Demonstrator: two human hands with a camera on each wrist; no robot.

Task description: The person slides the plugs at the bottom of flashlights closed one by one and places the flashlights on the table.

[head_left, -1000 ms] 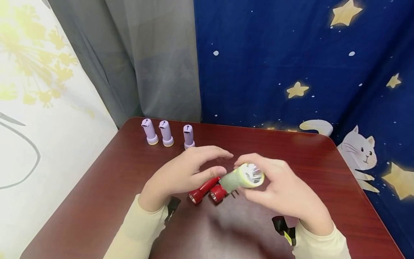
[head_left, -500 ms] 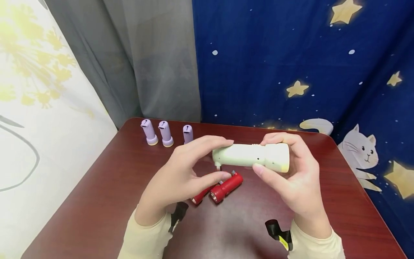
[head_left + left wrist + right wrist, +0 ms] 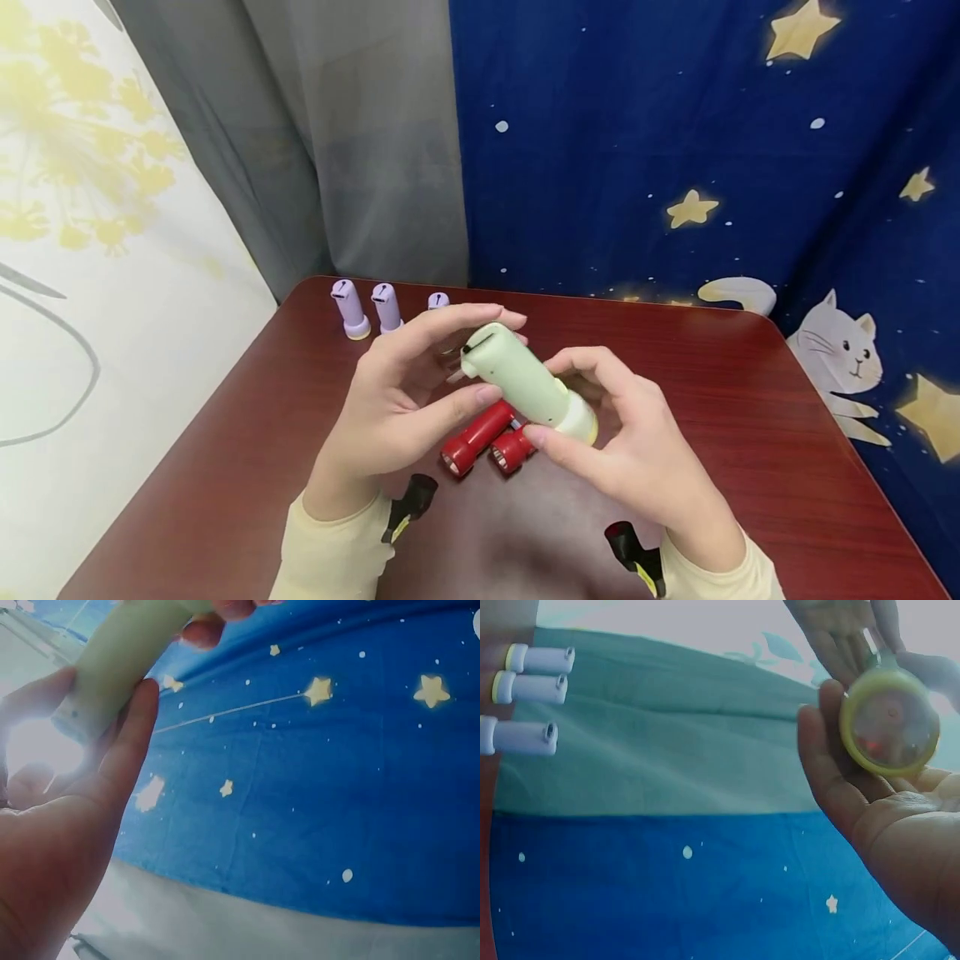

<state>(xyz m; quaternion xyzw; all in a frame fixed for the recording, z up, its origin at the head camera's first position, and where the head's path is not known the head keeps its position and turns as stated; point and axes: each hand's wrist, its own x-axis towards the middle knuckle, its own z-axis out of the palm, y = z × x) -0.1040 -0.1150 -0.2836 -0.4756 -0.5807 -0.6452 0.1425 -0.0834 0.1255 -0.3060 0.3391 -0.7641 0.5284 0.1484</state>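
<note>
A pale green flashlight (image 3: pixel 525 379) is held up over the table, tilted, its tail toward the upper left and its head toward the lower right. My right hand (image 3: pixel 626 442) grips it near the head, thumb in front and fingers behind. My left hand (image 3: pixel 408 400) has its thumb and fingers around the tail end, where a small prong sticks out. In the right wrist view the flashlight's yellow-rimmed lens (image 3: pixel 891 724) faces the camera. Below it on the table lie two red flashlights, one (image 3: pixel 477 437) beside the other (image 3: pixel 512 450), partly hidden by the hands and the green one.
Three lilac flashlights stand on their heads at the back left: one at the far left (image 3: pixel 350 310), a middle one (image 3: pixel 386 307) and a third (image 3: pixel 438 301) mostly behind my left hand. The dark red table (image 3: pixel 225 450) meets grey and blue star-patterned curtains behind.
The green flashlight has turned from lens toward the camera, through level, to tail up at the left. My left hand, apart from it at first, has come onto its tail end.
</note>
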